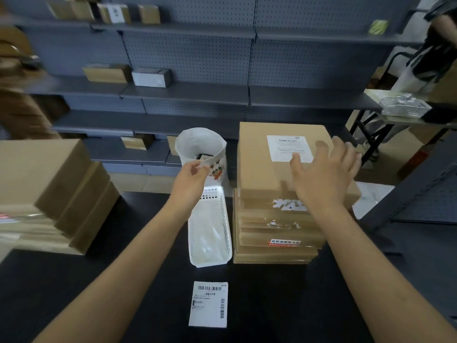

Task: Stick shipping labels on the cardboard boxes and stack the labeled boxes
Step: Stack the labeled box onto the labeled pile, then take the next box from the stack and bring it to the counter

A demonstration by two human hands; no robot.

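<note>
Right hand open, fingers spread, smoothing the stuck label on the top box of the stack. Left hand pinching a backing strip left of it. Loose label lying nearer. Should be pressing edges flat.

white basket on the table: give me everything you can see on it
The basket is a long, narrow white tray, plastic by the look, with perforated side walls and a rolled rim. It lies flat on the black table, lengthwise away from the camera, between the left hand and the stack of boxes, close beside the stack; contact cannot be told. Something pale and glossy lies inside, washed out by glare. The left wrist overlaps its far left corner in view. A loose label lies before its near end.
</note>
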